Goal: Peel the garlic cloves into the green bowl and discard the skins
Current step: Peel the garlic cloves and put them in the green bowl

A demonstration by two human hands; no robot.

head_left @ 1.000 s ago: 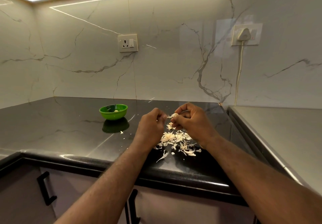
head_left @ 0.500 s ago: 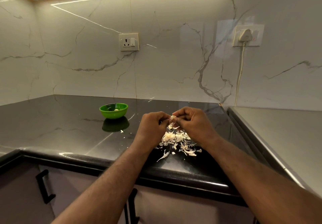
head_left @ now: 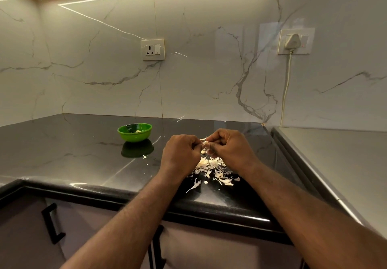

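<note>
**Midway, a clove pinched between two hands above its own skins**

Leftmost on the dark tabletop (head_left: 73,153) stands the green bowl (head_left: 135,136), well apart from the work, with one pale bit (head_left: 138,131) inside, probably a peeled clove. Next comes the left hand (head_left: 180,153), its fingers curled and pinching the garlic clove (head_left: 205,143) from one side. The right hand (head_left: 229,149), curled the same way, pinches it from the other, and a thin strip of skin sticks up at its fingertips. The clove is held in the air between them, over the pile of skins (head_left: 213,169) that lies near the tabletop's front edge.

The likeliest slip is the clove itself. Once bare it is probably slick, and a hard tug on the skin could pop it out of the pinch. It would then drop into the pale skins, where it is hard to pick out, or roll off the front edge. The bowl needs a reach to the left, so a careless toss could miss. The skins look light, and a passing forearm could scatter them; a few flecks lie loose toward the bowl.

The clove looks small and creamy white. Fingertips hide most of it, so how much skin is left cannot be told.
</note>
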